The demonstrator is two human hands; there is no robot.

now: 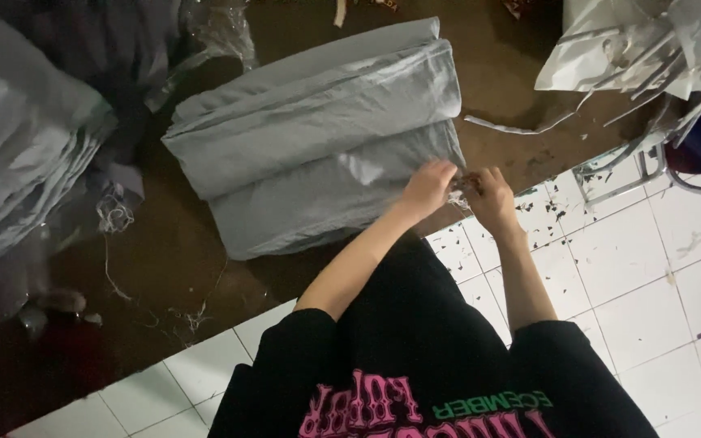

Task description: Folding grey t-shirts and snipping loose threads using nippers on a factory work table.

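Both my arms reach fwd from my black tee, forearms bare, converging at one spot. My left hand (426, 188) is curled, fingers pinched shut on the near right corner of the folded grey fabric bundle (318, 138). My right hand (490, 197) sits just beside it, almost touching, fingers also closed, pinching a small bit of thread or scrap right at that corner; too small & blurred to tell exactly what it is. Wrists are bent down, knuckles up.

The bundle lies on the brown floor mat (164, 259), tilted diag., its right end near the mat's edge where the white tiled floor (651, 276) starts. I'm over the tiles; the mat edge runs diag. from lower left to upper right, under my arms. Open room: bare mat to the left of & below the bundle, bare tiles to my right.

Count: 1 folded bundle w/ several layers showing at its edge, 2 hands on it. 1 more pile of grey cloth (18, 146) at far left, well apart. 1 heap of pale paper or plastic strips (651, 49) top right, w/ a metal frame (618, 174) below it. Small dark flecks litter the tiles near my right hand; loose threads (115, 215) lie on the mat at left.
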